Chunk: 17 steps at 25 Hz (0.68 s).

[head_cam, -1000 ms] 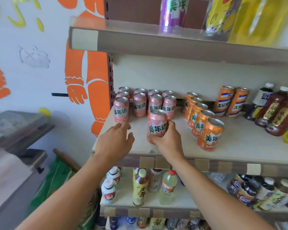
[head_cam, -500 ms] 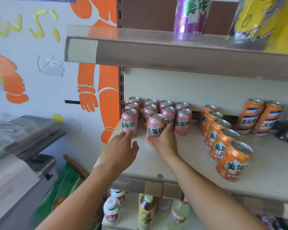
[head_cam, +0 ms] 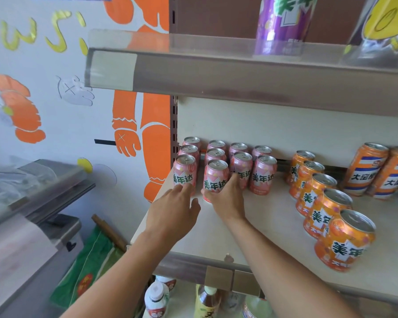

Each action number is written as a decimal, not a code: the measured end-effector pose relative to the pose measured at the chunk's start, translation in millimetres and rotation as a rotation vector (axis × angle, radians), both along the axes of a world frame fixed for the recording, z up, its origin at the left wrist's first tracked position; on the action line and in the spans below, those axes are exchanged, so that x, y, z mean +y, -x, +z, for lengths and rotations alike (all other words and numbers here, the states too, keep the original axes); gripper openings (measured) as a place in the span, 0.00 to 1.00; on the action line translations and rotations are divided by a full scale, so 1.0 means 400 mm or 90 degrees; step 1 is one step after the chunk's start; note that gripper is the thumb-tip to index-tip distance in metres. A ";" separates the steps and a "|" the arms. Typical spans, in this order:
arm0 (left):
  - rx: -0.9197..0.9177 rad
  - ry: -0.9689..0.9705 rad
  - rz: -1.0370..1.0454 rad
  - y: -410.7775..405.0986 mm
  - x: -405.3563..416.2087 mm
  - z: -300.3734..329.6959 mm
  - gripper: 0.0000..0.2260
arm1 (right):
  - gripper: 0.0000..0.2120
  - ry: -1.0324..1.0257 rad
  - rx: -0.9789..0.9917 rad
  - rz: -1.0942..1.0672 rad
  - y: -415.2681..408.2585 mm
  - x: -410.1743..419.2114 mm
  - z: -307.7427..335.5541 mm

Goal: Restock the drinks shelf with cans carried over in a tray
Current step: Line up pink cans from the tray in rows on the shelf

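right hand (head_cam: 225,198): fingers and thumb clamped round the lower part of a pink can (head_cam: 215,180), can upright on the shelf (head_cam: 257,223)
pink can: front of the second column from the shelf's left edge, just ahead of the other pink cans (head_cam: 238,160), touching or nearly touching the one behind
left hand (head_cam: 174,214): fingers straight, slightly apart, fingertips (head_cam: 185,188) touching the base of the front-left pink can (head_cam: 184,173); holds nothing
pink cans: block of upright cans at the shelf's back-left corner, against the back wall
orange cans (head_cam: 317,196): single file running from the back wall toward the front edge, right of the pink block, clear gap between
tall orange cans (head_cam: 377,171): two, back right, beside the file
upper shelf (head_cam: 216,74): purple can (head_cam: 283,24) on it
lower shelf: bottles (head_cam: 157,299) partly seen under the front edge
tray: not in view
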<state>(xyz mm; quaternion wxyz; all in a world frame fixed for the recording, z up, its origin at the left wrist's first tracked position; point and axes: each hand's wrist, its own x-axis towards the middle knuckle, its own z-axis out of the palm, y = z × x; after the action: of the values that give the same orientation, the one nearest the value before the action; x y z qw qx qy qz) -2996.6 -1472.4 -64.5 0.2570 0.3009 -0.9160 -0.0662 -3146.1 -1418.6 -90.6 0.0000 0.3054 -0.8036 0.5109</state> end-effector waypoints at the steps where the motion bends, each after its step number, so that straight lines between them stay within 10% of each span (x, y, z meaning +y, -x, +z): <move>1: 0.001 -0.002 -0.002 0.004 -0.005 -0.001 0.13 | 0.27 0.003 -0.001 -0.003 0.003 -0.005 -0.005; 17: 0.016 -0.036 -0.040 0.039 -0.030 -0.039 0.14 | 0.28 -0.026 0.005 -0.003 0.010 -0.032 -0.015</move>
<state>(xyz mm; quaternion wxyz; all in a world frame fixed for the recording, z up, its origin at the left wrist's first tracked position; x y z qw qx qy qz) -3012.2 -1484.6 -80.2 0.2577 0.2786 -0.9193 -0.1041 -3150.1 -1431.2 -96.4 -0.0019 0.3053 -0.8147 0.4930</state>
